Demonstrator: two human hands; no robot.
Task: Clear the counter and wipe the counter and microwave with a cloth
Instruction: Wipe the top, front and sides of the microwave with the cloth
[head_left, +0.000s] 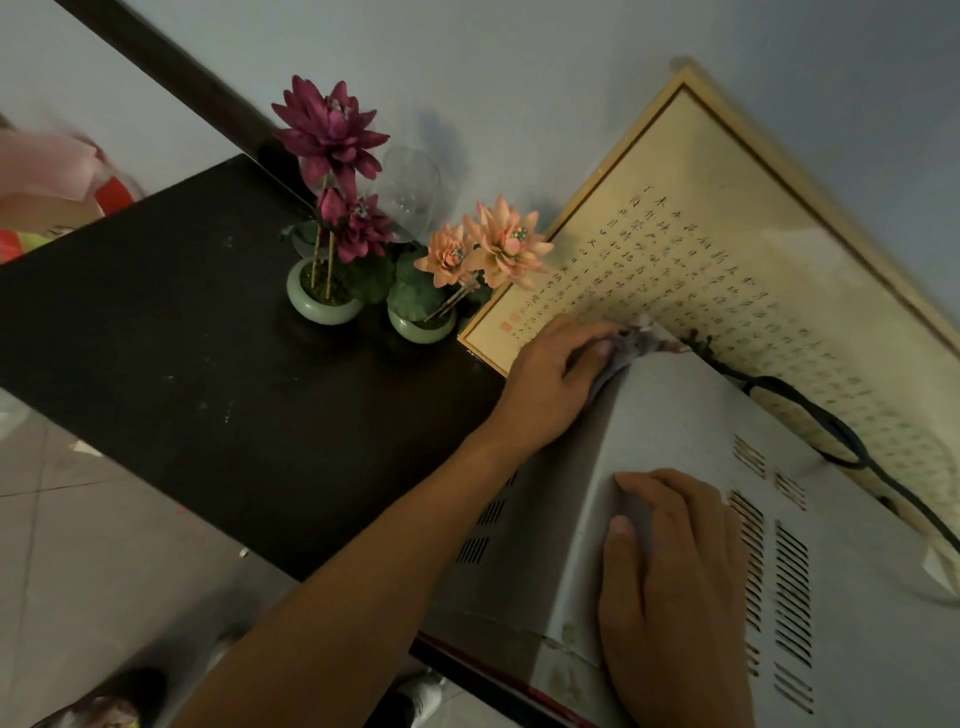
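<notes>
White metal microwave (675, 441) sits at the right end of a dark counter (182, 338). Left hand (556, 384) grips a grey cloth (631, 345), fingers curled around it, at the microwave's far top edge. Right hand (670, 571) lies flat on the vented top, fingers together. Two potted artificial flowers (332, 208) and a framed calligraphy panel (727, 260) stand against the far wall.

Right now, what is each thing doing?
left hand: pressing the cloth on the microwave's far corner
right hand: flat on the microwave top
cloth: bunched under the fingers
microwave: vented, cord trailing behind
wine glass: upright, empty
flower pots: standing on the counter
</notes>
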